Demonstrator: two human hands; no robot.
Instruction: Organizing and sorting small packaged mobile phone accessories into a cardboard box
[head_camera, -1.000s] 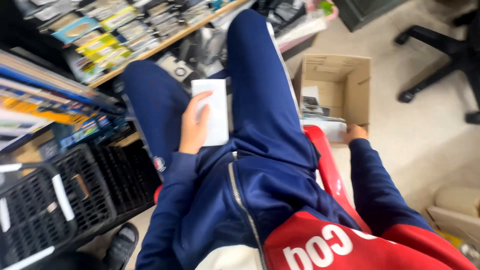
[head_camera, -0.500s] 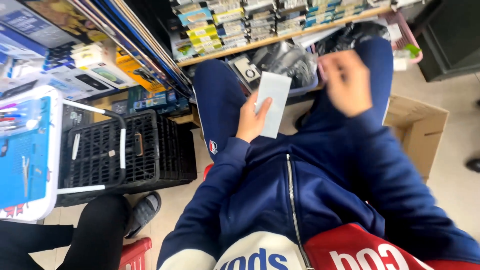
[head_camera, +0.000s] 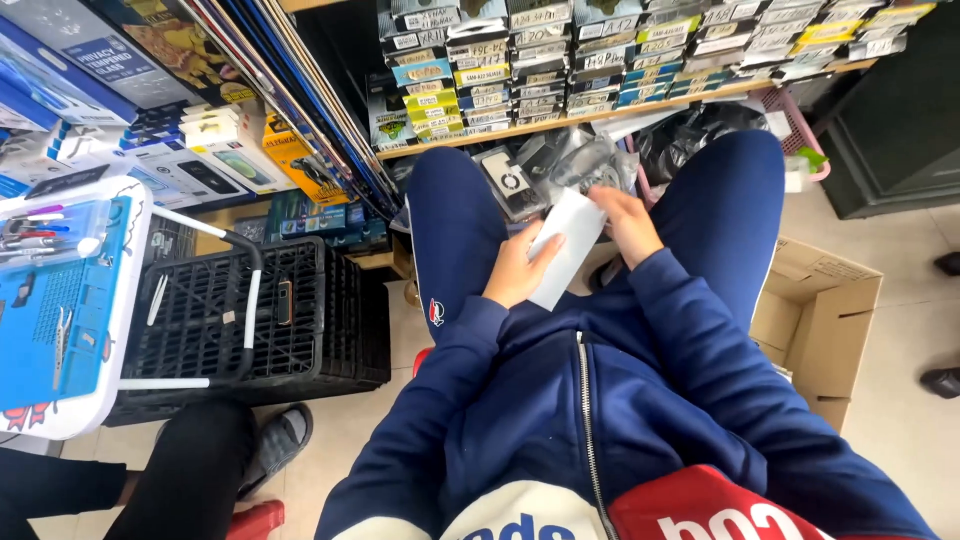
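I sit with my blue-trousered legs apart, looking down. My left hand (head_camera: 517, 271) grips the lower edge of a flat white packet (head_camera: 566, 247) held over my lap. My right hand (head_camera: 623, 222) has its fingers on the packet's upper right edge. Both sleeves are dark blue. Just beyond the packet lies a pile of clear-wrapped items (head_camera: 560, 165) between my knees.
A black plastic basket (head_camera: 250, 315) stands on the floor at left, beside a white tray with a blue mat (head_camera: 62, 310). Another person's dark leg and sandal (head_camera: 268, 445) are at lower left. An open cardboard box (head_camera: 815, 320) sits at right. A shelf of stacked small boxes (head_camera: 600, 55) runs ahead.
My right hand came away from the cardboard box at right, rose, and now rests on the white packet. The view swung left, bringing the basket and tray into sight.
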